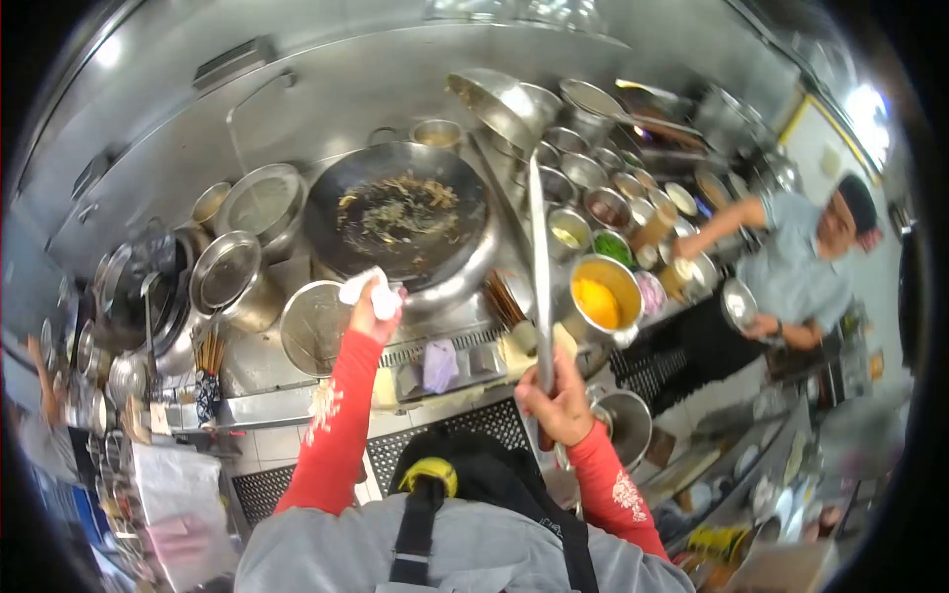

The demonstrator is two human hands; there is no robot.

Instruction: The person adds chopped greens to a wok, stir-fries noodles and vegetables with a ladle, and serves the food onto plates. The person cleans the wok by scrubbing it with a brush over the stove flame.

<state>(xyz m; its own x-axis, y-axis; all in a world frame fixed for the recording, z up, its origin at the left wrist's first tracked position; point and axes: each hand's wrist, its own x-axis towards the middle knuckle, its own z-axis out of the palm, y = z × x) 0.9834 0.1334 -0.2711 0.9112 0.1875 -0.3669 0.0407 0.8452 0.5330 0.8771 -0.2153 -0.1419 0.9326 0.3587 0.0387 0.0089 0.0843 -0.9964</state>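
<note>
My left hand is closed around a bunched white cloth at the near rim of a large dark wok. Brownish strips and bits of food lie in the wok's middle. My right hand grips a long metal utensil that points up and away, to the right of the wok. Its working end is seen edge-on, so I cannot tell its kind. Just right of it stands a metal pot holding something bright yellow-orange.
Strainers and pots stand left of the wok. Several ingredient containers, one with chopped greens, crowd the right. A co-worker there reaches toward them, holding a metal bowl. A purple cloth lies on the front edge.
</note>
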